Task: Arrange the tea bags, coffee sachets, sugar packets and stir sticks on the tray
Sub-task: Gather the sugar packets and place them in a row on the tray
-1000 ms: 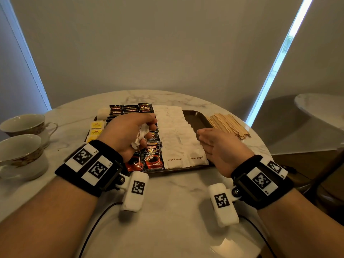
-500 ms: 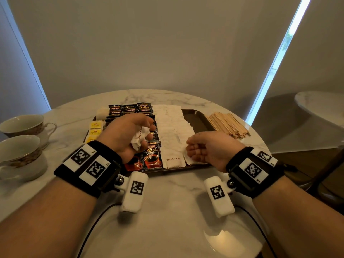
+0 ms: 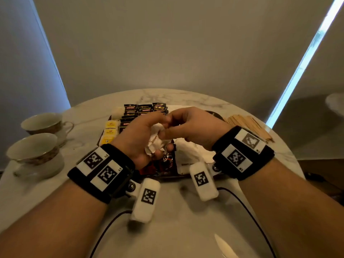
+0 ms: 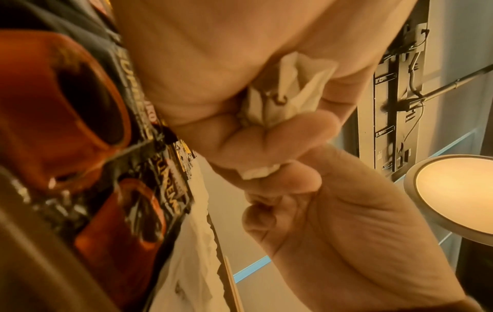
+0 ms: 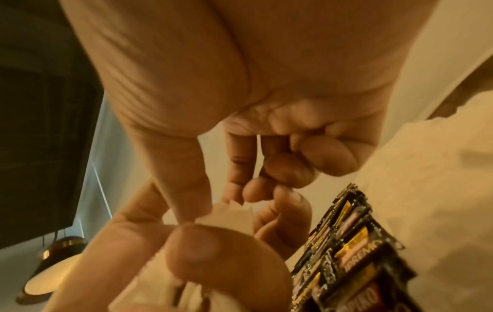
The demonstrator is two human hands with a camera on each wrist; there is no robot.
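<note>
While left hand (image 3: 141,138) clutches crumpled sugar packets (image 3: 155,141) — upright-ish — right hand (image 3: 193,127) pinches their top.

You can read "brown" in brown letters on the crumpled white sugar packet (image 3: 155,141) bunched in your left hand (image 3: 138,138). In the left wrist view, the black-and-orange coffee sachets (image 4: 170,190) carry "SUPREMO" in pale capitals. The right wrist view shows part of the same word on a sachet (image 5: 357,260) there. The small dark sachets (image 3: 131,108) at the tray's far end bear red lettering, too blurred to read with certainty.
</note>
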